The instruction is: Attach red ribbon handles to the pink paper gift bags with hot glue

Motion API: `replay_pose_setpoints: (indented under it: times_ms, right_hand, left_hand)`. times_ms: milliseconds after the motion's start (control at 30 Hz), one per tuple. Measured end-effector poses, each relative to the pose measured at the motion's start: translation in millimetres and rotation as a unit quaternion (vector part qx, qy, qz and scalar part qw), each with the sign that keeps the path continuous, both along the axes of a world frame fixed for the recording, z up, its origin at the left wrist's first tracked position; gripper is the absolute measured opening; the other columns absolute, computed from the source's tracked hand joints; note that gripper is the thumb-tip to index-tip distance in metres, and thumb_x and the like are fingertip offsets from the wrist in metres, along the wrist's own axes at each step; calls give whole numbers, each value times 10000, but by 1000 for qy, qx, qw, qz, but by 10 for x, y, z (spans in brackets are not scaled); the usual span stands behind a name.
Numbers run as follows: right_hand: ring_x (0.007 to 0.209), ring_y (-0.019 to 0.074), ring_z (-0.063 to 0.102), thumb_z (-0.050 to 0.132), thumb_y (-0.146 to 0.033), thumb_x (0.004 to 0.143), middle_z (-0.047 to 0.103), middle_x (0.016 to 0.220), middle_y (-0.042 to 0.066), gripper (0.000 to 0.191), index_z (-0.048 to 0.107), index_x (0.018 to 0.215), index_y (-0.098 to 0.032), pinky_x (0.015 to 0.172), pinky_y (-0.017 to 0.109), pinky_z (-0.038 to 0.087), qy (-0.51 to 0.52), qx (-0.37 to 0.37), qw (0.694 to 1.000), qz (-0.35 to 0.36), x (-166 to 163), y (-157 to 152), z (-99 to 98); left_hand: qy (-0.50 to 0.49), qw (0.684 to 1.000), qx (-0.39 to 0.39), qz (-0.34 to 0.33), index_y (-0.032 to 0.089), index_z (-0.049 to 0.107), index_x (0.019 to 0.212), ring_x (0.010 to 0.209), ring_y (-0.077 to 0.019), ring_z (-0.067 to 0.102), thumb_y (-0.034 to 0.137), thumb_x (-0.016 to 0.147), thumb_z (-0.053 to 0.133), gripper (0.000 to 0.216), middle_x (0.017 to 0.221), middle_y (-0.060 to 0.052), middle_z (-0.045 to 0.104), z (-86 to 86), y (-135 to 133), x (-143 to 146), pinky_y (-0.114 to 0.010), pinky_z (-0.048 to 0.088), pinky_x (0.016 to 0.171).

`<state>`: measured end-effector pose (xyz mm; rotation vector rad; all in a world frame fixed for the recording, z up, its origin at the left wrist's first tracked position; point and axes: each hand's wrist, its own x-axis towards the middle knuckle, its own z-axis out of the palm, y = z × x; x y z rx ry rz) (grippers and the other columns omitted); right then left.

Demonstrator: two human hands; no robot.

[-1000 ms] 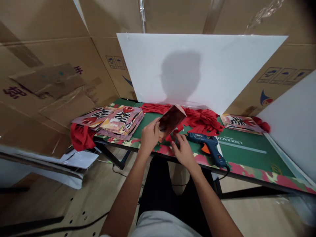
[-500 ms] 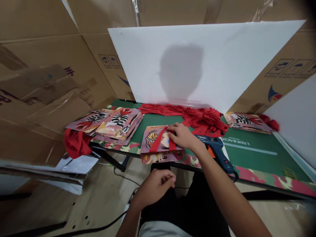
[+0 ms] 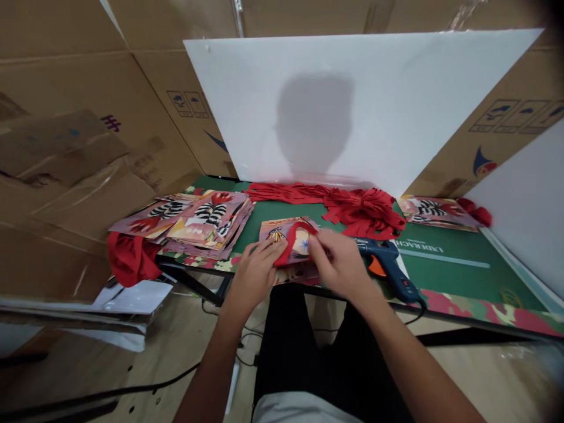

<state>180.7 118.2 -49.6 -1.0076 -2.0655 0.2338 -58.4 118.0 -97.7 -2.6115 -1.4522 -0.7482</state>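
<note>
A flat printed paper bag [image 3: 282, 232] with a butterfly picture lies at the table's near edge. A red ribbon handle [image 3: 294, 239] arches over it. My left hand [image 3: 254, 273] rests on the bag's left part, fingers stretched onto the ribbon's left end. My right hand [image 3: 339, 264] is closed in a pinch on the ribbon's right end, over the bag's right side. A blue glue gun [image 3: 386, 267] with an orange trigger lies just to the right of my right hand.
A stack of printed bags [image 3: 198, 220] sits at the left, red cloth [image 3: 130, 258] hanging off the table edge below it. A red ribbon pile [image 3: 365, 211] lies behind. More bags [image 3: 434, 210] lie far right. A white board [image 3: 352, 100] and cardboard boxes [image 3: 79, 117] stand around the green table [image 3: 445, 267].
The bag was held upright a second ago and now lies flat. My left hand dropped to my lap, then came back up onto the bag. My right hand shifted along the ribbon.
</note>
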Motion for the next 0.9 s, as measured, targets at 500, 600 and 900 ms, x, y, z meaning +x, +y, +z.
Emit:
replay_pose_setpoints:
  times_ms: [500, 600, 900]
  right_hand:
    - [1424, 377, 555, 509, -199, 1129, 646, 1508, 216, 400, 625, 1502, -117, 1254, 569, 348, -321, -128, 938, 2, -260, 186, -562]
    - [1447, 403, 544, 489, -136, 1105, 625, 1510, 266, 425, 603, 1510, -78, 1256, 601, 328, -348, -141, 927, 17, -302, 222, -521]
    - [1268, 365, 703, 614, -97, 1008, 741, 1345, 221, 290, 712, 1280, -124, 1131, 496, 487, -352, -168, 921, 22, -291, 298, -522]
  left_hand:
    - [-24, 999, -2, 44, 205, 681, 1490, 1448, -256, 618, 14, 913, 533, 626, 1526, -59, 699, -38, 300, 117, -472, 441, 1200]
    - [-18, 999, -14, 49, 197, 677, 1496, 1460, -260, 608, 20, 925, 521, 618, 1537, -66, 691, 21, 312, 114, -471, 445, 1189]
    - [-19, 999, -5, 45, 213, 656, 1522, 1486, -270, 583, 20, 920, 511, 649, 1559, -69, 674, -61, 195, 136, -499, 414, 1191]
